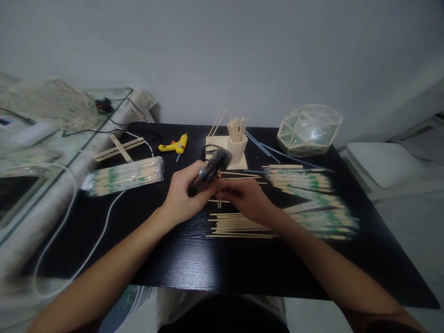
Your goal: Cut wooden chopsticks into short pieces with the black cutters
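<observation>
My left hand (185, 189) is closed around a dark grey and black tool (212, 169). Blur hides what kind of tool it is. Its upper end points away from me and to the right. Close against it, my right hand (248, 196) has its fingers pinched on thin wooden sticks (219, 203), whose ends poke out below the fingertips. The fingers of both hands meet there and hide most of what they hold. Under and beside my right hand lies a row of loose wooden sticks (236, 225) on the black table (180, 263).
Behind my hands a wooden cup (237, 149) of sticks stands on a square board (217, 141). Left are a yellow glue gun (175, 144), a stick pack (126, 175) and a white cable (104, 226). Right are wrapped stick packs (322, 212) and a faceted frame (308, 129).
</observation>
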A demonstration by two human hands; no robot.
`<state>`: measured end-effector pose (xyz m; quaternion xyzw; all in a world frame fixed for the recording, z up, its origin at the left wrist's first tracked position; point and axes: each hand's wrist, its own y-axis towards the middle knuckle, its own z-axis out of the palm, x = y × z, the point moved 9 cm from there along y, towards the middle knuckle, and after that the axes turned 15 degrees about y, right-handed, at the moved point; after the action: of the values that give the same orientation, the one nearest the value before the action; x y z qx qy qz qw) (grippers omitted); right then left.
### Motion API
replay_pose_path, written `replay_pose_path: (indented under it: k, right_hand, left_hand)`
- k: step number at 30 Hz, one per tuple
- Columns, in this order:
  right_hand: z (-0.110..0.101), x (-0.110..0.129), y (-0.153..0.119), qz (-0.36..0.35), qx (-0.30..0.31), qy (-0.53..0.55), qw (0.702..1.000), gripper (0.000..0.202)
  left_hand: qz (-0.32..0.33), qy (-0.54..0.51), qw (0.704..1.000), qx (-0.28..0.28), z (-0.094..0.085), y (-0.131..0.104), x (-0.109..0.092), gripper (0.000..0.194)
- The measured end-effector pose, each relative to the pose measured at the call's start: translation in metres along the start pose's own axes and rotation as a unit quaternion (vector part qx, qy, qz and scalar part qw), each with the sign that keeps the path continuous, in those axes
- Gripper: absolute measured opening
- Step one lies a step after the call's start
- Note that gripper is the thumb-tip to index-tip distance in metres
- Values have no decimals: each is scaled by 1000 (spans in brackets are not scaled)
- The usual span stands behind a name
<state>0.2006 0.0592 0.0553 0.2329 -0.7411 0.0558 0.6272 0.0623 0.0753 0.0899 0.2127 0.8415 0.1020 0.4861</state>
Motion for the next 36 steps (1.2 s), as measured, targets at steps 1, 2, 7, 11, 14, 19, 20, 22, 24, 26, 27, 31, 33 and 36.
replay_pose_path:
  k: [1, 2, 7, 11, 14, 19, 20, 22, 24, 26, 27, 31, 33, 36]
  right_hand:
    - [0, -1, 0, -5, -2, -8, 1000, 12]
    - [0, -2, 1, -9, -2, -21, 1000, 12]
    - [5, -5, 1, -25, 5, -72, 997, 10]
    - [13, -6, 0, -40, 32, -65, 997, 14]
    - [19, -7, -1, -45, 46, -52, 997, 17]
    - [24, -6, -2, -55, 48, -35, 997, 22]
    - [25, -6, -2, -57, 49, -36, 996, 22]
    - [26, -8, -2, -53, 50, -45, 996, 19]
    - [26, -11, -1, -43, 49, -57, 996, 16]
    - [27, -14, -1, -34, 52, -66, 996, 14]
    - [27, -15, -1, -33, 56, -69, 996, 14]
    - [27, -15, -1, -42, 65, -78, 994, 14]
    - [26, -15, -2, -52, 67, -82, 993, 15]
    - [27, -16, -2, -67, 73, -90, 991, 14]
  left_hand:
    - [12, 17, 1000, 5, -1, 0, -2, 16]
    - [25, 33, 999, 8, -2, 0, -4, 18]
    - [49, 64, 997, 4, -6, -4, -6, 16]
    - [-2, 39, 999, 12, -4, -7, 4, 10]
    - [-36, 11, 999, 36, 2, -8, 9, 15]
    - [-60, -14, 997, 43, 6, -9, 13, 19]
    - [-61, -16, 997, 41, 7, -9, 13, 19]
    - [-59, -19, 997, 38, 7, -10, 14, 19]
    - [-55, -17, 998, 32, 7, -11, 14, 18]
    - [-49, -7, 998, 27, 5, -12, 14, 19]
    - [-45, 1, 999, 28, 5, -12, 14, 19]
    - [-17, 25, 999, 33, 4, -14, 12, 15]
    - [-6, 31, 999, 33, 4, -15, 11, 14]
    - [0, 37, 999, 27, 3, -15, 10, 13]
